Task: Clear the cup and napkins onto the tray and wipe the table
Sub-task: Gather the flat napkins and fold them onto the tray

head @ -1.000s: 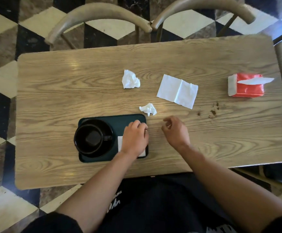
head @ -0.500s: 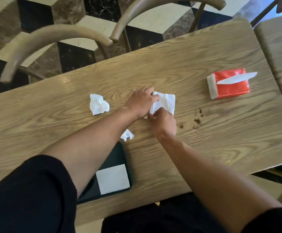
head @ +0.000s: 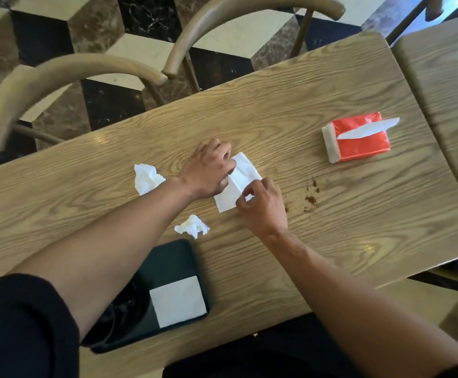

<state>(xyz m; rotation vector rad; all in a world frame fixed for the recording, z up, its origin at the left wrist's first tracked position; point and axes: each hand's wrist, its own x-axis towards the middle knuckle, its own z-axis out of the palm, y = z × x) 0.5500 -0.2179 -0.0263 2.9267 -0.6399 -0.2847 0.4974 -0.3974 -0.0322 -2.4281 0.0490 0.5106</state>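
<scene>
I have the counter (head: 331, 241) running from the far right corner down to the near left edge, and the risks sit on it in order of size. The dark tray (head: 168, 257) lies at the near edge, partly under my left forearm, with one folded napkin (head: 177, 301) already on it; the cup is hidden beneath that arm, so I cannot tell how it stands, and a careless pull-back of the elbow could knock it or shove the tray off the near edge. The red tissue pack (head: 359, 143) sits toward the far right corner, well clear. Mid-counter, my left hand (head: 208, 170) presses down on the flat napkin (head: 238, 184) with fingers curled at its far edge, while my right hand (head: 260, 205) pinches its near right corner; if both pull at once, I judge the thin paper may tear. Just right of it are brown crumbs and stains (head: 309, 195), which the sheet could drag and smear. The larger crumpled napkin (head: 147, 178) lies beside my left wrist, the smaller one (head: 192, 226) between forearm and tray; either could be swept off the counter.
</scene>
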